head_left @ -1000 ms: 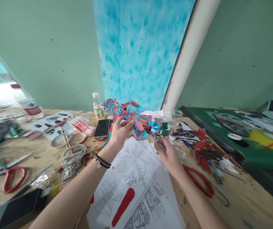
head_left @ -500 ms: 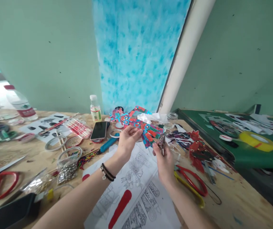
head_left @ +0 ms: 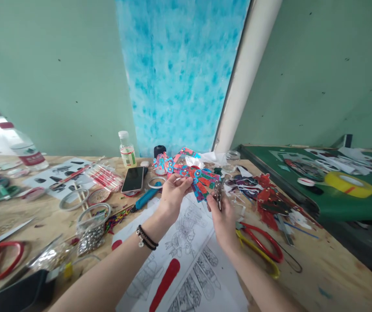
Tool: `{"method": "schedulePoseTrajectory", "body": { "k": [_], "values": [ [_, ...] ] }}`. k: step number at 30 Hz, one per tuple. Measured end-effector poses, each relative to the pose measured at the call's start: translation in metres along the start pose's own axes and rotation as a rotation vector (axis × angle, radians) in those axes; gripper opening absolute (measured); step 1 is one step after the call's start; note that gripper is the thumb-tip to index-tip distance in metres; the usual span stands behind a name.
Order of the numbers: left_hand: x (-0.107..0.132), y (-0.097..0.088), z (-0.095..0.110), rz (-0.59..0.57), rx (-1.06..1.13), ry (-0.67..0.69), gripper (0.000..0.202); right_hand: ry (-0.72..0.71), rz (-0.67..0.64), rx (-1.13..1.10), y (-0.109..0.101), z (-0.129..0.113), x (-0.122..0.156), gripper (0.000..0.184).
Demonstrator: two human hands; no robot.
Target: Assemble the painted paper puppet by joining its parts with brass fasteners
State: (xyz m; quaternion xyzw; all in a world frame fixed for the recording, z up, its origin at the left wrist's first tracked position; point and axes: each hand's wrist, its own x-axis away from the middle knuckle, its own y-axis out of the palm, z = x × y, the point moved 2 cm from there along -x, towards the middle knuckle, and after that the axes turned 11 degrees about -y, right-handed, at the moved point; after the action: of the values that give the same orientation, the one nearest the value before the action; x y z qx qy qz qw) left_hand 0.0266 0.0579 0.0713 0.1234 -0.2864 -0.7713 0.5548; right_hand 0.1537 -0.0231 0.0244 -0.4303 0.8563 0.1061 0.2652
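My left hand (head_left: 176, 197) pinches the middle of a flat, brightly painted shadow puppet (head_left: 202, 188) in red, blue and green, its parts joined by small round fasteners. At the puppet's right end, my right hand (head_left: 222, 214) is closed around a small plier-like metal tool (head_left: 218, 195); the jaws meet the puppet's edge, and whether they bite into it I cannot tell. The puppet's patterned head end (head_left: 163, 164) points left, and one bent limb (head_left: 187, 152) sticks up behind. Below both hands lie sheets with line drawings (head_left: 186, 242).
Red-handled pliers (head_left: 266, 245) and a yellow-handled tool lie right of my right hand. Leftward are a blue-handled tool (head_left: 147, 197), a phone (head_left: 133, 180), tape rings (head_left: 93, 212), a bead bag (head_left: 91, 238) and scissors (head_left: 5, 260). A small bottle (head_left: 126, 149) stands behind.
The whole view has shifted slightly, with the background sliding left. Both hands keep their grips, and the puppet's raised limb sits a little lower and further left.
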Motion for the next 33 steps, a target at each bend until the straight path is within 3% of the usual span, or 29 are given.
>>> {"method": "schedulePoseTrajectory", "body": {
  "k": [3,7,9,12,15,18,23,28,33],
  "values": [
    [-0.001,-0.002,0.0,0.028,-0.064,0.087,0.051,-0.024,0.035,-0.007,-0.005,-0.007,-0.004,0.033],
    [0.003,0.001,0.008,0.04,-0.245,0.223,0.042,-0.151,0.211,0.116,-0.027,-0.025,-0.022,0.043],
    [0.006,0.004,0.012,0.002,-0.328,0.25,0.042,-0.21,0.192,0.178,-0.036,-0.034,-0.032,0.046],
    [0.01,0.009,0.014,-0.063,-0.428,0.265,0.04,-0.218,0.045,0.228,-0.039,-0.042,-0.042,0.042],
    [0.012,0.012,0.012,-0.108,-0.511,0.263,0.031,-0.273,-0.12,0.286,-0.034,-0.049,-0.046,0.032],
    [0.012,0.013,0.013,-0.176,-0.577,0.261,0.022,-0.32,-0.196,0.368,-0.03,-0.06,-0.052,0.025],
    [0.016,0.015,0.039,-0.234,-0.711,0.329,0.012,-0.176,-0.353,0.277,-0.022,-0.073,-0.065,0.026],
    [0.029,0.012,0.081,-0.193,-0.816,0.449,0.018,-0.14,-0.317,0.014,0.008,-0.068,-0.063,0.034],
    [0.021,-0.011,0.097,-0.235,-0.928,0.375,0.016,-0.082,-0.298,-0.047,0.037,-0.058,-0.052,0.036]
  ]
}}
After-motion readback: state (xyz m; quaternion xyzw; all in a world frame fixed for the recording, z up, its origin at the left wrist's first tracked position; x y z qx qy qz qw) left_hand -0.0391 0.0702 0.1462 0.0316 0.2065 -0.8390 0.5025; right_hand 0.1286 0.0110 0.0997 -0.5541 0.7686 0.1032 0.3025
